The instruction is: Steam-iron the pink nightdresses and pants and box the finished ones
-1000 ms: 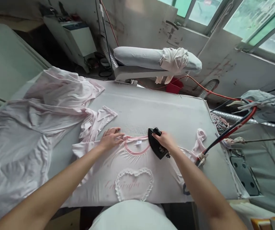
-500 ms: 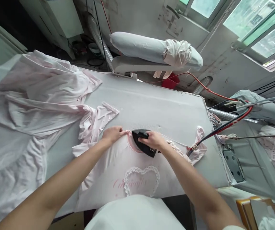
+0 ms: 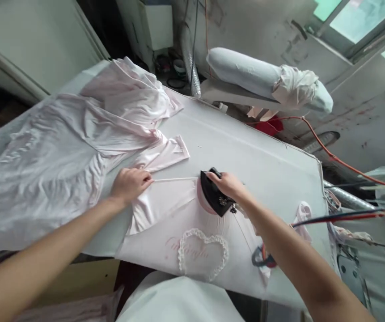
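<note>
A pale pink T-shirt (image 3: 165, 223) with a lace heart (image 3: 203, 252) on its chest lies flat on the grey ironing table (image 3: 262, 165). My right hand (image 3: 227, 185) grips a black iron (image 3: 214, 199) that rests on the shirt's pink neckline. My left hand (image 3: 129, 184) pinches the shirt's left shoulder seam and holds the cloth taut towards the left. The shirt's left sleeve (image 3: 165, 154) lies spread beyond my left hand.
A heap of pale pink garments (image 3: 61, 152) covers the table's left side. A padded sleeve arm (image 3: 266, 85) with a cloth draped on it stands behind the table. Red and black hoses (image 3: 356, 215) run in from the right. A white machine (image 3: 152, 27) stands at the back.
My left hand has slid left along the shoulder seam, away from the neckline. The iron stays at the neckline with its tip turned further away. The camera has swung to the left.
</note>
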`<action>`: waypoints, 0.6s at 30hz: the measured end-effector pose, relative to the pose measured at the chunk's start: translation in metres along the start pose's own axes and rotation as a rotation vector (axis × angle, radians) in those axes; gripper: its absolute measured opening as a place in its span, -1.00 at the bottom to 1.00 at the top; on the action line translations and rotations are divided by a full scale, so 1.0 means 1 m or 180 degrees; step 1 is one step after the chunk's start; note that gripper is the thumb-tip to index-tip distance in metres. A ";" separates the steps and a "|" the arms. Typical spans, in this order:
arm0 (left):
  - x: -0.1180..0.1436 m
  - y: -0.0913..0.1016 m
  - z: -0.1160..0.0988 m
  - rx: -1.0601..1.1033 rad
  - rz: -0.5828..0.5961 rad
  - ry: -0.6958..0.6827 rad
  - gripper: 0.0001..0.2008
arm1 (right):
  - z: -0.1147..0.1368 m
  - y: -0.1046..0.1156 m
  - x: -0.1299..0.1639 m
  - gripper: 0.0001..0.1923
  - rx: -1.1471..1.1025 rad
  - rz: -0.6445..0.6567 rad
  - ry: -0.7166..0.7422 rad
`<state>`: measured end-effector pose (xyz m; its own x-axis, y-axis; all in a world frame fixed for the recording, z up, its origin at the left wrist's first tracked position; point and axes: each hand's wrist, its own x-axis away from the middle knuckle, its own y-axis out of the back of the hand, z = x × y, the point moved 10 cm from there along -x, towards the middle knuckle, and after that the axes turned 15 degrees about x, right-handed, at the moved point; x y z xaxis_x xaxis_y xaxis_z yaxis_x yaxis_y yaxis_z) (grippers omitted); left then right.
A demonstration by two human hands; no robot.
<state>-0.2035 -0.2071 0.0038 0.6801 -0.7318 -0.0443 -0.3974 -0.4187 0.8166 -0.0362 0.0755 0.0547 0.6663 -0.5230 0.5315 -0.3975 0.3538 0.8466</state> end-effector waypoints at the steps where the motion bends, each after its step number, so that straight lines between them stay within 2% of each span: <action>1: 0.009 -0.003 -0.024 0.0231 -0.0237 -0.0249 -0.57 | -0.020 0.005 -0.001 -0.24 -0.0046 -0.0047 -0.0087; 2: 0.017 -0.013 -0.050 0.0518 -0.0312 -0.0506 -0.60 | -0.042 0.009 -0.004 -0.22 -0.0039 -0.0078 -0.0181; 3: 0.025 -0.028 -0.077 0.0799 -0.0233 -0.0760 -0.62 | -0.063 0.012 -0.008 -0.22 0.0013 -0.0101 -0.0244; 5: 0.034 -0.067 -0.132 0.1141 0.0212 -0.1184 -0.68 | -0.101 0.020 -0.017 -0.25 0.0248 -0.0200 -0.0277; 7: 0.034 -0.103 -0.171 0.1050 0.0617 -0.1259 -0.80 | -0.124 0.034 -0.024 -0.31 0.0605 -0.0670 -0.0228; 8: 0.029 -0.117 -0.182 0.0880 0.0746 -0.1097 -0.85 | -0.128 0.045 -0.024 -0.36 0.0756 -0.1125 -0.0139; 10: 0.016 -0.139 -0.189 0.0520 0.0954 -0.0574 -0.79 | -0.114 0.059 -0.008 -0.49 0.0921 -0.2230 0.0379; 11: 0.011 -0.146 -0.189 0.0381 0.1021 -0.0300 -0.74 | -0.097 0.054 0.004 -0.55 0.0944 -0.2622 0.0925; 12: 0.008 -0.150 -0.188 0.0281 0.1078 -0.0074 -0.73 | -0.076 0.041 0.015 -0.59 0.0961 -0.2758 0.1635; 13: 0.007 -0.151 -0.188 0.0225 0.1122 0.0072 -0.75 | -0.053 0.020 0.026 -0.62 0.0998 -0.2636 0.2405; 15: 0.010 -0.150 -0.190 0.0207 0.1142 0.0205 -0.82 | -0.016 -0.028 0.045 -0.59 0.1123 -0.1978 0.3758; 16: 0.013 -0.147 -0.190 0.0215 0.1135 0.0229 -0.85 | -0.003 -0.049 0.052 -0.57 0.1195 -0.1667 0.4231; 18: 0.021 -0.139 -0.193 0.0272 0.1010 0.0176 -0.86 | 0.017 -0.076 0.059 -0.60 0.1259 -0.1337 0.4842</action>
<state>-0.0147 -0.0607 0.0006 0.5456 -0.8036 0.2378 -0.6433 -0.2198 0.7334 0.0228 0.0045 0.0222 0.6419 0.7658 -0.0396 -0.0053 0.0560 0.9984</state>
